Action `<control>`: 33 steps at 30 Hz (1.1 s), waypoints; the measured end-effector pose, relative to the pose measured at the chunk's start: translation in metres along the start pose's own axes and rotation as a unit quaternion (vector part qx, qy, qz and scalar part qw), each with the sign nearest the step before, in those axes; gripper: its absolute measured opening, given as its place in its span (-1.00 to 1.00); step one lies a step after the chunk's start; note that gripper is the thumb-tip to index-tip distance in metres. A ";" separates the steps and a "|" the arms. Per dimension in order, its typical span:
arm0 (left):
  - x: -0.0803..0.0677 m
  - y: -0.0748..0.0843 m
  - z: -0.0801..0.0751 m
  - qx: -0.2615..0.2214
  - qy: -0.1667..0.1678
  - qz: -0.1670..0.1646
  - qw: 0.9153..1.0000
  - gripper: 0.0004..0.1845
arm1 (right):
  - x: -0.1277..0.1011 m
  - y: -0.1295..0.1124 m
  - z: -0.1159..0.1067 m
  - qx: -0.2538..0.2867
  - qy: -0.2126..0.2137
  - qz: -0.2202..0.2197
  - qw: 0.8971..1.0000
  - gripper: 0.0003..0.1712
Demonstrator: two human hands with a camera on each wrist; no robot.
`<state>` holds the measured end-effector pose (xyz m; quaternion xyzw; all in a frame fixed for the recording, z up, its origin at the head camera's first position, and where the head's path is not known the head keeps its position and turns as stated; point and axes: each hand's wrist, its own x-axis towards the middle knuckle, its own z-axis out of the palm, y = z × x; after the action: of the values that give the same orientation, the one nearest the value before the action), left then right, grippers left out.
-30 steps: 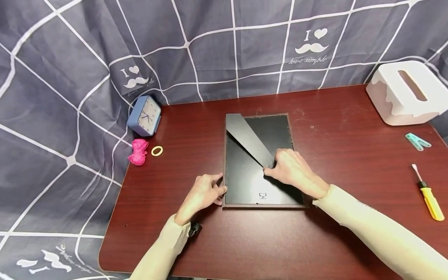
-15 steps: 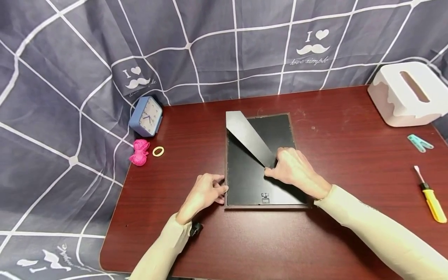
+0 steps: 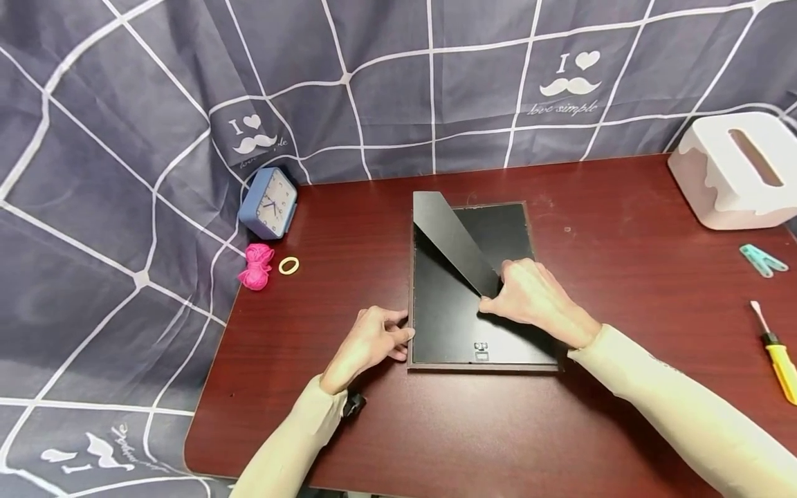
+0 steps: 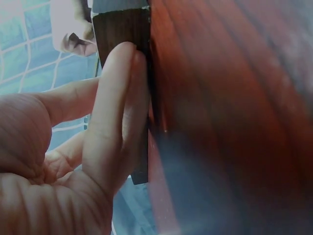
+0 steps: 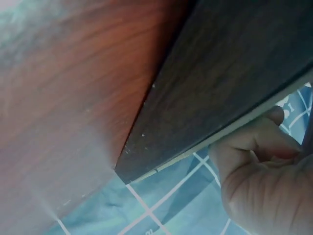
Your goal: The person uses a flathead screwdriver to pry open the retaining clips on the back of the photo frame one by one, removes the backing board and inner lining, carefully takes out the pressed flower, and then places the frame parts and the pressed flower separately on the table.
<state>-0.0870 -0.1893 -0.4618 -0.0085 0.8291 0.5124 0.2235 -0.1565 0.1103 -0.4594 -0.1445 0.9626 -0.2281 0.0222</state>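
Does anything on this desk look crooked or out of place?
Yes: the black stand flap on the face-down picture frame lies slanted across the backing, corner to middle, with the right hand on its lower end. Nothing looks spilled or broken.

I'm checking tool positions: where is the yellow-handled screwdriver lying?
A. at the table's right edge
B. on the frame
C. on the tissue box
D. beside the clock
A: the screwdriver lies at the table's right edge, far from the frame.
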 end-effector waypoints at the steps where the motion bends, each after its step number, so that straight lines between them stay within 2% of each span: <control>1: 0.000 0.000 0.000 -0.002 -0.001 0.001 1.000 -0.47 | 0.001 0.000 0.000 0.001 -0.003 0.000 1.000 -0.40; 5: 0.000 -0.001 -0.001 -0.009 -0.006 0.002 1.000 -0.47 | 0.003 0.002 -0.002 -0.002 -0.022 0.002 1.000 -0.40; 9: 0.000 -0.002 -0.003 -0.019 -0.014 -0.005 1.000 -0.45 | 0.001 0.003 -0.003 -0.034 -0.052 -0.003 0.998 -0.42; 13: 0.001 -0.003 -0.005 -0.015 -0.016 -0.017 1.000 -0.43 | 0.000 0.003 -0.002 -0.089 -0.072 -0.044 0.992 -0.31; 16: 0.002 -0.003 -0.005 -0.012 -0.015 -0.023 1.000 -0.43 | 0.002 0.005 0.002 -0.130 -0.061 -0.090 0.986 -0.36; 19: 0.003 -0.003 -0.004 -0.018 -0.016 -0.022 0.999 -0.44 | 0.004 0.008 0.005 -0.155 -0.043 -0.115 0.980 -0.42; 23: 0.004 -0.003 -0.003 -0.026 -0.013 -0.020 0.999 -0.46 | 0.008 0.010 0.005 -0.153 -0.046 -0.121 0.980 -0.44; 33: 0.005 -0.001 -0.001 -0.026 0.000 -0.023 0.999 -0.46 | 0.013 0.010 -0.007 -0.108 -0.081 -0.109 0.985 -0.45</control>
<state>-0.0918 -0.1892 -0.4641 -0.0340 0.8151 0.5286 0.2348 -0.1722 0.1183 -0.4575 -0.2678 0.9551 -0.1116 0.0596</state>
